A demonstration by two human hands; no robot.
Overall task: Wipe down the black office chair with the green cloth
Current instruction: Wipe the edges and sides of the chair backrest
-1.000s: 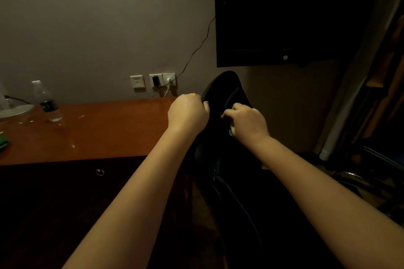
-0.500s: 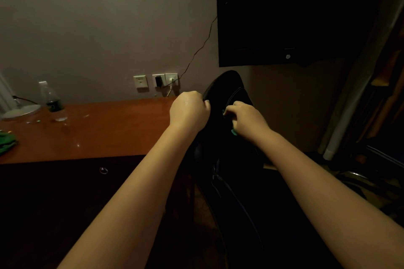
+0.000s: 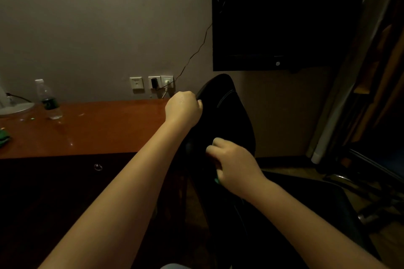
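The black office chair [image 3: 227,111] stands in front of me with its backrest facing me, dark and hard to read. My left hand [image 3: 182,108] is closed on the backrest's upper left edge. My right hand [image 3: 231,162] presses against the middle of the backrest, lower down. It is closed on the green cloth [image 3: 216,180], of which only a small green bit shows under the palm.
A reddish wooden desk [image 3: 91,129] runs along the left, with a plastic water bottle [image 3: 47,100], a lamp base [image 3: 15,108] and a green object [image 3: 3,135] at its left edge. A black TV [image 3: 284,17] hangs on the wall above. Dark furniture stands on the right.
My right hand with the cloth has slid down the backrest from near the top to its middle. My left hand has kept its grip on the upper edge.
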